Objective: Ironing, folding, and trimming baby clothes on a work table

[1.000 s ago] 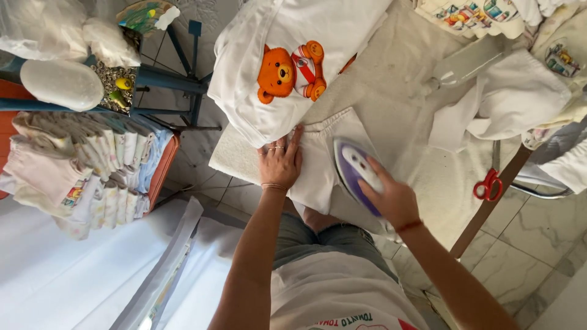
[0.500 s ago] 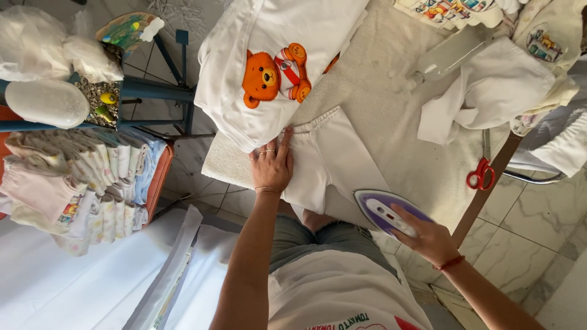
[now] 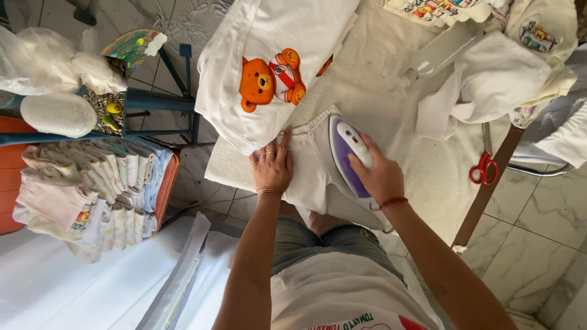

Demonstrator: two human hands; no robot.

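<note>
Bare cloth (image 3: 379,79) between bear shirt (image 3: 269,67) and bottle (image 3: 443,49).

Left hand (image 3: 272,168) flat on small garment (image 3: 309,177), which lies on padded table (image 3: 391,91). Right hand (image 3: 379,177) just right of it, on the iron (image 3: 348,153), iron sitting on same garment. Bear-print shirt (image 3: 269,67) just beyond left hand, touching fingertips. Bottle (image 3: 443,49) and crumpled clothes (image 3: 495,85) beyond right hand. Scissors (image 3: 484,168) right of right hand, at table edge. Folded stack (image 3: 92,189) well left of left hand.
</note>
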